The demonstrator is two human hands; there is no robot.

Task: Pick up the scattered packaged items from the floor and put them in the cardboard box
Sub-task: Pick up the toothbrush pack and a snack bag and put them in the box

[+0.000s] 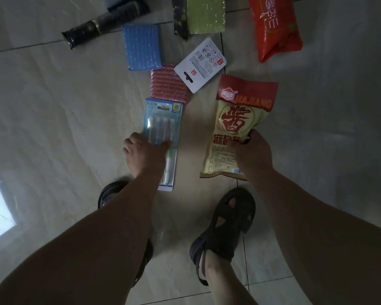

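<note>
Toothbrush blister pack (161, 137): flat on the tiled floor (53, 111), long axis running away from the person. Likely light, with stiff card backing and a slick plastic front; best taken by the long edges. Left hand (144, 151) lies over its near half, fingers spread across the front, not yet clenched around it.

Sesame paste pouch (235, 130): yellow and red, soft and probably dense, apt to sag if lifted by one corner. Right hand (253, 150) has its grip closed on the lower right edge; whether the pouch is clear of the floor cannot be told.

Remaining stock, all on the floor beyond: red scouring pad (167, 89), touching the blister pack's far end; white hang card (200, 64), overlapping the pad's corner; blue scouring pad (142, 47); green scouring pad (205, 15); orange bag (275, 27); dark rolled packets (101, 25). Pads are likely light and squashy.

Cardboard box: not in view.

Clearance: open tile to left and right; sandalled feet (227, 223) stand just behind both held items.
</note>
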